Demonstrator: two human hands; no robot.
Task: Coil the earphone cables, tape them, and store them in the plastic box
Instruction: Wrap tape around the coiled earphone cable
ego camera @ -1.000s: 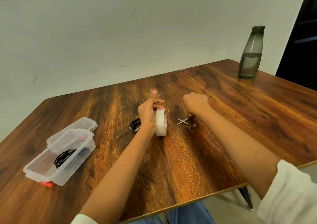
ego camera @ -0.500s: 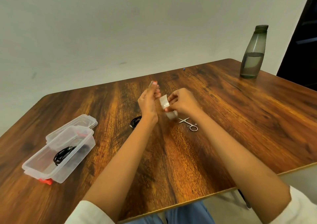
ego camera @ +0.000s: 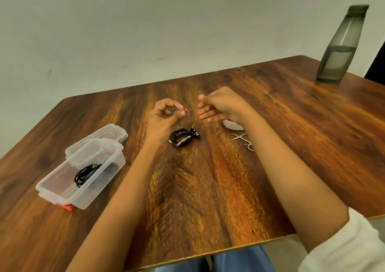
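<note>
ideally, with one coil [ego camera: 85, 175] already in the plastic box [ego camera: 100, 186] at left, the left hand [ego camera: 164, 117], pinching a clear tape strip [ego camera: 180, 111] between thumb and forefinger, should press it flat around the coiled earphone cable [ego camera: 182, 137] lying just below. the right hand [ego camera: 218, 109] hovers with fingers loosely straight, apparently gripping nothing, over the tape roll [ego camera: 233, 125].

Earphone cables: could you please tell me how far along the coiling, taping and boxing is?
Done: one coiled cable lies in the open plastic box. In hand: the left hand pinches what looks like a clear tape strip near a second coil on the table; the right hand is beside it. Left: finish taping that coil, box it.
</note>
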